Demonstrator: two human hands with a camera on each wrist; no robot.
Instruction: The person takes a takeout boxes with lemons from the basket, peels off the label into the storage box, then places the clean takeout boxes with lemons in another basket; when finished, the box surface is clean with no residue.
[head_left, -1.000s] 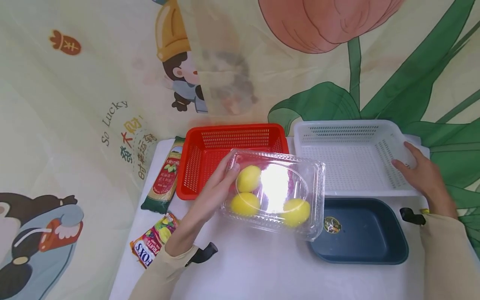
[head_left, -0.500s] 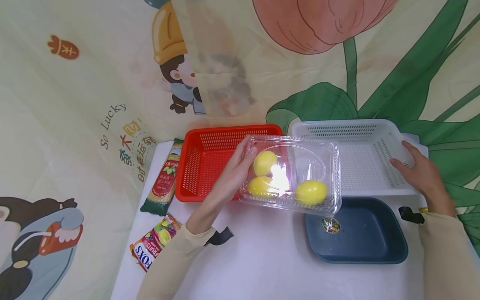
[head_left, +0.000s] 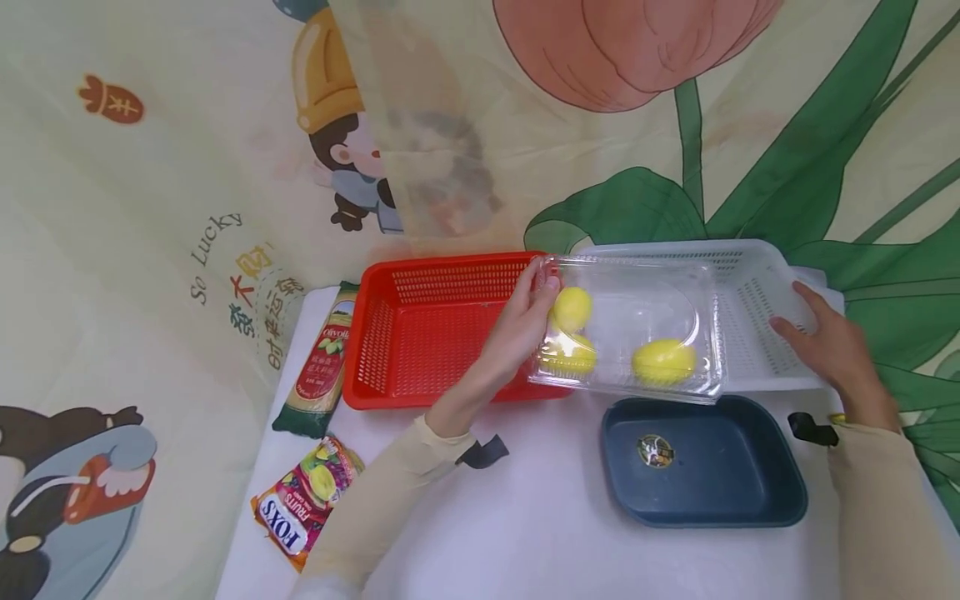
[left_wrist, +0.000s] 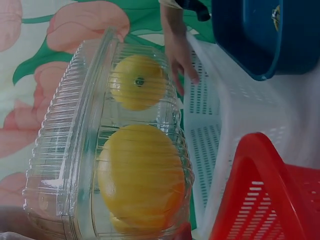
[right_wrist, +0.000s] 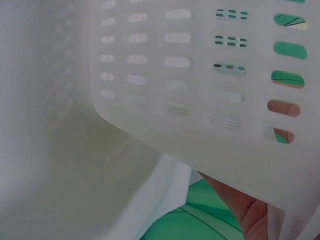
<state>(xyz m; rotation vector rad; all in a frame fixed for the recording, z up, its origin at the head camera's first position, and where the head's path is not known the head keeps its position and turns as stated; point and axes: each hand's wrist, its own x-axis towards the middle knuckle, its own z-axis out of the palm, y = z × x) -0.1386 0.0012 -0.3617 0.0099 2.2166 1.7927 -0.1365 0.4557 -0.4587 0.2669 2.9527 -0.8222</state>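
Observation:
My left hand point(head_left: 517, 321) grips the left end of a clear plastic clamshell box point(head_left: 637, 279). Inside are two lemons point(head_left: 572, 310) near that hand and another lemon point(head_left: 663, 361) toward the other end. In the head view the box overlaps the left part of a white perforated basket point(head_left: 757, 321). The box's ribbed side point(left_wrist: 65, 150) fills much of the left wrist view. My right hand point(head_left: 836, 346) holds the basket's right rim, thumb on the inner side. Part of that hand point(right_wrist: 252, 215) is hidden behind the basket wall in the right wrist view.
A red perforated basket point(head_left: 420, 400) stands left of the white one. In front of the white basket sits a dark blue basin point(head_left: 720, 475) with a round sticker. A green-and-red Olivoila packet point(head_left: 318, 367) and a FOX'S candy bag point(head_left: 303, 504) lie at the left.
My left hand has carried the box of lemons rightward and away from me, from beside the red basket to over the white one. The right hand stays on the basket's rim.

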